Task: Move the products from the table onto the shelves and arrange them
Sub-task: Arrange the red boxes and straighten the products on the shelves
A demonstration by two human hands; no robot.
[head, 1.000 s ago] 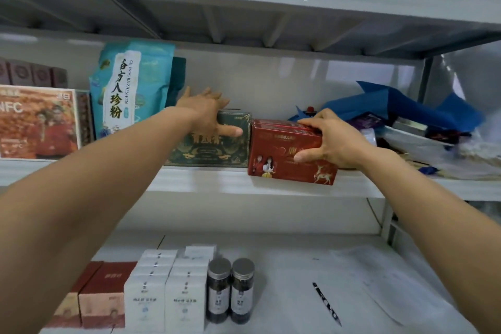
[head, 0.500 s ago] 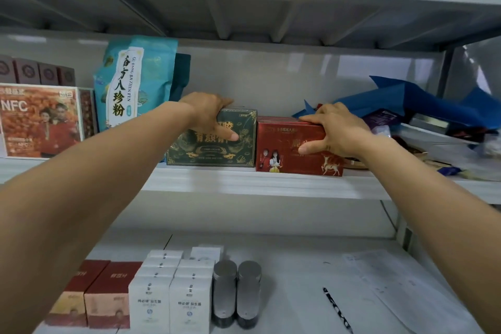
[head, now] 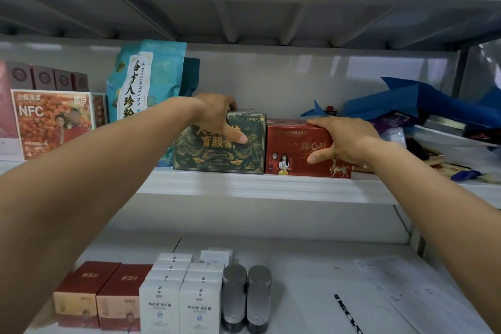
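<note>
A dark green box (head: 238,152) with gold print stands on the middle shelf (head: 271,187). My left hand (head: 217,116) grips its upper left corner, thumb across the front. Touching it on the right stands a red box (head: 292,152) with a deer picture. My right hand (head: 344,138) holds that box's right end, fingers on top and thumb on the front. Both boxes rest flat on the shelf, side by side.
A teal pouch (head: 146,81) and an orange NFC box (head: 54,122) stand left of the green box. Blue wrapping and clutter (head: 423,108) fill the shelf's right end. Below are red boxes (head: 100,293), white boxes (head: 179,295), two dark jars (head: 246,295), a pen (head: 348,314) and paper.
The red box, held tilted off the shelf edge a second ago, now rests flat on the shelf against the green box. Both hands stay on their boxes.
</note>
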